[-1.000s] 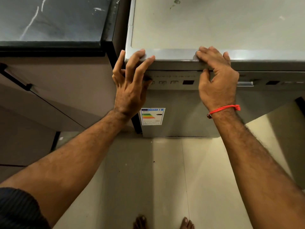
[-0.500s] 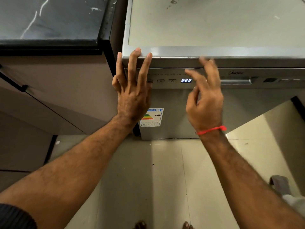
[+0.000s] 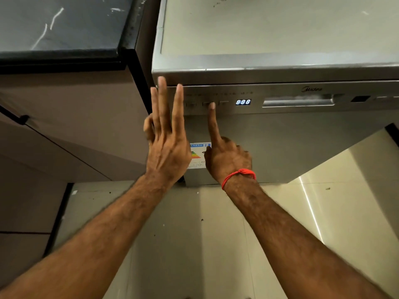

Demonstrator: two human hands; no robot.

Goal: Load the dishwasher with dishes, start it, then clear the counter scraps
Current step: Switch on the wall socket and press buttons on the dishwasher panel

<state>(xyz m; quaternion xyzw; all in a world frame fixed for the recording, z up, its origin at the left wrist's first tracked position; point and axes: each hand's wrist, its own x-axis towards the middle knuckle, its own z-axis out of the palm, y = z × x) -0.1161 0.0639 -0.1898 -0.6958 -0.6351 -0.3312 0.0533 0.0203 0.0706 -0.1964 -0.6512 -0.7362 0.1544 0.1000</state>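
My left grip (image 3: 166,145) hangs wide and holds nothing, fingers straight, just in front of the dishwasher's (image 3: 280,137) left corner; my right grip (image 3: 226,158) is curled narrow with only the forefinger out, its tip on the middle button (image 3: 207,103) of the panel. The door is closed and the display (image 3: 243,102) reads 8:88; a tip landing off-centre could catch a neighbouring button and set the wrong programme; beyond, the dark desk (image 3: 64,24) shows no scraps.
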